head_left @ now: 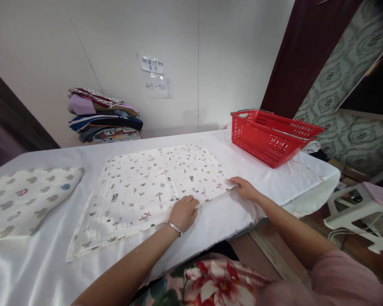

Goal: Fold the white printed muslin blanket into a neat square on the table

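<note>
Palm-tree-print cloth [137, 182], just ahead of left hand [183, 212] and right hand [247, 190].
Right pinching near corner; left over near edge, grip unclear.

From view centre, a red shopping basket [262, 139] sits at 3 o'clock, a folded-fabric stack [105, 119] at 10 o'clock, a "45-50" wall label [155, 86] at 11 o'clock, and a white plastic stool [357, 208] at 4 o'clock.

Light diffuse, moderate. Glare streaks on table [210, 225], near-left part; faint soft shadow on wall [232, 68] behind table. Blur left of table; wide-angle stretch rightward.
</note>
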Motion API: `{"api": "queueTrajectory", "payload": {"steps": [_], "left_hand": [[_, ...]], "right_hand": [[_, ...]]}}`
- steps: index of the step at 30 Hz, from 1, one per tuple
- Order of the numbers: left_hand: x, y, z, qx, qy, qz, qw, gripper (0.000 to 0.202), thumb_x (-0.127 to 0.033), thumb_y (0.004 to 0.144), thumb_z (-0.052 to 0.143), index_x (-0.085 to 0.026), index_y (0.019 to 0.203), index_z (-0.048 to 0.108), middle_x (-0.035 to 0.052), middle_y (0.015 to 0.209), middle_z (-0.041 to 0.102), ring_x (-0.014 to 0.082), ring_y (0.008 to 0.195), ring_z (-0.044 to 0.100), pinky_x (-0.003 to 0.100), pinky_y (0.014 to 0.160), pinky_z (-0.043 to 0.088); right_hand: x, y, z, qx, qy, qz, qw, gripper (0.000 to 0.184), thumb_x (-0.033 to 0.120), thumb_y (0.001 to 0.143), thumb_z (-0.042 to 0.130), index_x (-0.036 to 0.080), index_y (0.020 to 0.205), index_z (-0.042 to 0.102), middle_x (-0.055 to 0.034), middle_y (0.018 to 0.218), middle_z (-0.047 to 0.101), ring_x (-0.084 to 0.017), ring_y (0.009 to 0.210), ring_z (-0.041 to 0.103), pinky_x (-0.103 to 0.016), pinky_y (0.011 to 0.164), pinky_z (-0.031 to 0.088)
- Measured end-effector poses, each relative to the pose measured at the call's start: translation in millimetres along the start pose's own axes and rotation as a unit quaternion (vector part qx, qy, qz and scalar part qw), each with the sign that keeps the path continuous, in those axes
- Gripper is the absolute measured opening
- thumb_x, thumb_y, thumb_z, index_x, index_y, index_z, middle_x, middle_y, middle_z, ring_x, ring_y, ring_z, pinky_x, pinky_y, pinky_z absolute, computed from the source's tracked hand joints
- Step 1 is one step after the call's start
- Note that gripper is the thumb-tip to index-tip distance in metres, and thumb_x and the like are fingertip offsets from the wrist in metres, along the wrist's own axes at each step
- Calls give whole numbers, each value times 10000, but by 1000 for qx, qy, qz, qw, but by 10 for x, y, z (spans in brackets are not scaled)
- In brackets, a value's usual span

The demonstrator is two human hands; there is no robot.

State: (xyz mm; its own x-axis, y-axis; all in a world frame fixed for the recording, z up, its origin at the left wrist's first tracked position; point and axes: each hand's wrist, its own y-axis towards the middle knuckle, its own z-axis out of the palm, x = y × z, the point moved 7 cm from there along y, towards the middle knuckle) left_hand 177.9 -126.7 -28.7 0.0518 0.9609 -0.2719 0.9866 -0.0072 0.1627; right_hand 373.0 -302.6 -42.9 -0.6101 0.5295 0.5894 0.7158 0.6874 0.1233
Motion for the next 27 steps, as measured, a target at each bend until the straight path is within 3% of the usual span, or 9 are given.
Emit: {"api": "queueTrajectory", "payload": {"steps": [4,9,15,22,27], "left_hand": [[-33,49,24,10,14,3,1000,210,-166,801,458,-200,987,550,55,984,536,194,926,475,322,802,394],[-74,66,42,12,31,16,999,181,-186,825,452,-192,978,550,60,976,534,195,914,476,323,794,395],[-83,46,43,2,49,21,999,176,-184,833,445,-198,973,552,56,972,536,195,902,480,326,778,402],[-72,33,48,-10,39,28,999,186,-195,841,436,-197,983,557,58,970,535,196,901,480,334,786,405],[-68,23,46,-13,31,29,999,186,-184,836,437,-192,974,562,58,968,537,194,901,479,334,788,403]], "right_hand": [[-152,22,-127,-20,-2,80,997,432,201,757,380,139,1138,571,-62,1065,632,-184,904,586,-286,770,453],[-216,78,-194,-10,-42,143,989,361,425,808,438,148,808,670,-55,755,664,-176,700,579,-250,606,406],[-232,193,-159,21,-74,187,979,183,313,704,617,143,640,640,-24,575,601,-134,564,521,-224,523,329],[-227,240,-212,-6,-44,220,974,189,309,764,557,139,765,638,15,516,552,-99,490,483,-197,479,319],[-264,198,-110,24,-34,237,971,175,299,763,570,135,732,626,24,470,530,-89,439,471,-193,465,329]]}}
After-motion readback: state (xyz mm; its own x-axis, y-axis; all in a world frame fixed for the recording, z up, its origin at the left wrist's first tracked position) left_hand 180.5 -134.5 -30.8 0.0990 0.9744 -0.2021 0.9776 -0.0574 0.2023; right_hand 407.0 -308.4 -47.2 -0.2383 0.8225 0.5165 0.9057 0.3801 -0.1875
